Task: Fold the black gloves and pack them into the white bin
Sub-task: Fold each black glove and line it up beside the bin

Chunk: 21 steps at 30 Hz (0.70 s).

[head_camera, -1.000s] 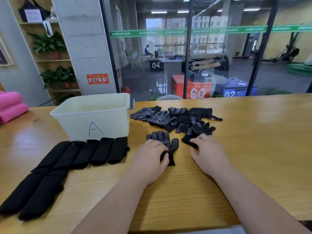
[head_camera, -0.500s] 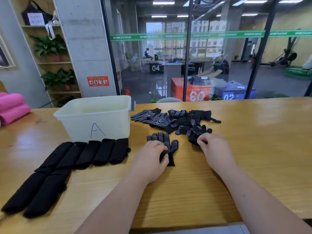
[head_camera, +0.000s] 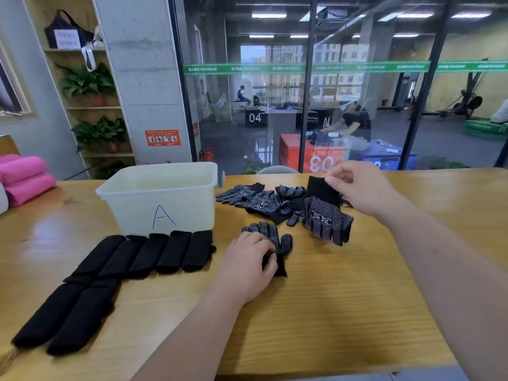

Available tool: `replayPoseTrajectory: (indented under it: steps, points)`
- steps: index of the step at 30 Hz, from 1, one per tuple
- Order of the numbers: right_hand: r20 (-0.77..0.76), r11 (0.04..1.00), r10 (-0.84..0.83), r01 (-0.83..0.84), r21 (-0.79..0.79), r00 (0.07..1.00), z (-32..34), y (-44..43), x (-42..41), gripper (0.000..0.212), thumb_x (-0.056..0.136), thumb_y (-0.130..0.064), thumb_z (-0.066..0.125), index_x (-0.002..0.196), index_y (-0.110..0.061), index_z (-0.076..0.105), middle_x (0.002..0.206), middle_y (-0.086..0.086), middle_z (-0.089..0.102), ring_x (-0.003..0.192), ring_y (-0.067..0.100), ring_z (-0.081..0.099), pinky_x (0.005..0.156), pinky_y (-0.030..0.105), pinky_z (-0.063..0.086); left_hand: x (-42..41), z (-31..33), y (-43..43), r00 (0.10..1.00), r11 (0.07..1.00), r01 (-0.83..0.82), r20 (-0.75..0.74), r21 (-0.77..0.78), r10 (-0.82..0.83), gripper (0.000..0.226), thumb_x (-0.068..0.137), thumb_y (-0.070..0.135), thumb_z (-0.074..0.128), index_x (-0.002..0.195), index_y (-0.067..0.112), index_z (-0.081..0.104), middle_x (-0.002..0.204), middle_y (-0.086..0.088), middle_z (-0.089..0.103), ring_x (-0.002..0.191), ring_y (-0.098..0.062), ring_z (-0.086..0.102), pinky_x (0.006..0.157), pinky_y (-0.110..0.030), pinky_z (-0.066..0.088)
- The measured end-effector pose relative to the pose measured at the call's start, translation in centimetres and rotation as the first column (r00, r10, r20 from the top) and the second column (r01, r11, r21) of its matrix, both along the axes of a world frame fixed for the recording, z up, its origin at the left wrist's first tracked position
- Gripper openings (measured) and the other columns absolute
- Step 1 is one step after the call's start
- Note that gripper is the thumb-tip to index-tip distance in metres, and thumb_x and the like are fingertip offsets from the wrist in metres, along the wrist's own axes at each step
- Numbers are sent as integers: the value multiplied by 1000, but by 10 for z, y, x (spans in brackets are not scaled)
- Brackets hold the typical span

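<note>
Soft and limp (likely to sag wherever unsupported), the lifted glove (head_camera: 327, 218) hangs near the desk's (head_camera: 357, 312) far edge, the right hand (head_camera: 360, 188) pinching its cuff, probably the best hold, while the left hand (head_camera: 244, 268) grips the flat glove (head_camera: 275, 237) with curled fingers.

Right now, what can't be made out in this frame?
Head view only:
1. Floor of the white bin: hidden by its near wall, so contents unknown.
2. Palm of the flat glove: covered by the left hand; pinch or press unclear.
3. Glove pile: overlapping, partly behind the hanging glove the right hand pinches; count unclear.
</note>
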State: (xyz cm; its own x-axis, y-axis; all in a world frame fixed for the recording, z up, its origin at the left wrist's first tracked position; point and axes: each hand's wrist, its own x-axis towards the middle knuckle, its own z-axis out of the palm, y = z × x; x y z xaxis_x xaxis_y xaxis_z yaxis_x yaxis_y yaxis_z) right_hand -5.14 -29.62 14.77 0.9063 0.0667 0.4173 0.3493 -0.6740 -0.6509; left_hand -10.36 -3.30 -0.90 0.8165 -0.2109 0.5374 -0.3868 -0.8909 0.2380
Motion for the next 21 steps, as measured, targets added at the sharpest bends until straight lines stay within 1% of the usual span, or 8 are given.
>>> replayPoseTrajectory:
  steps: [3,5,8,10,12,14,17,21]
  points:
    - [17,976,13,-16,216,1000,13,8,1,9,102,-24,69,98,-28,75,101,-8,78,94,16,72,79,35,61,0,0,0,1000,1000,-2,10,4,2,34,100,46,48,115,30,74,115,17,62,114,-9,50,98,-30,45]
    - [43,900,-26,4,436,999,15,11,3,9,104,-20,67,102,-22,75,105,-2,79,95,21,74,72,28,60,0,0,0,1000,1000,-3,14,8,2,35,99,46,48,115,30,74,114,17,62,113,-9,50,97,-30,45]
    - [-90,576,-111,138,806,990,-5,17,6,9,105,-11,62,112,-10,69,121,15,73,79,22,76,70,26,64,1,0,0,1000,1000,-1,3,9,1,33,101,45,49,116,30,74,115,18,61,113,-8,49,98,-29,43]
    - [-278,431,-65,279,858,958,-41,19,6,13,107,-8,58,120,-7,58,125,25,68,62,21,73,68,31,65,0,0,-1,1000,1000,1,0,4,-1,31,101,44,50,116,30,73,114,19,61,112,-6,49,98,-27,42]
    - [-443,563,-21,377,736,896,-83,19,4,26,107,-6,55,132,-2,51,122,28,66,59,24,72,60,34,63,-1,0,0,1000,1000,9,-10,5,-9,30,102,44,50,116,31,73,114,19,61,112,-6,50,98,-27,42]
    - [-474,740,-58,357,570,879,-117,18,2,38,106,-3,52,143,0,46,119,28,70,74,26,69,67,33,58,-2,-1,0,1000,1000,14,-14,6,-14,29,102,43,50,115,31,72,114,19,62,110,-6,53,97,-29,44]
    - [-298,918,-185,273,287,936,-136,11,0,47,102,-5,53,148,-10,47,95,-2,78,88,19,73,86,44,60,-1,0,-1,999,1000,-5,-33,19,6,30,103,45,48,116,32,71,113,19,63,109,-7,55,96,-30,44]
    - [-127,979,-198,189,-83,972,-138,2,-9,47,99,-15,63,144,-21,51,93,-17,74,91,11,67,82,30,50,0,1,-2,994,996,-80,-77,43,83,33,104,49,44,120,33,68,118,19,61,113,-8,54,102,-32,43]
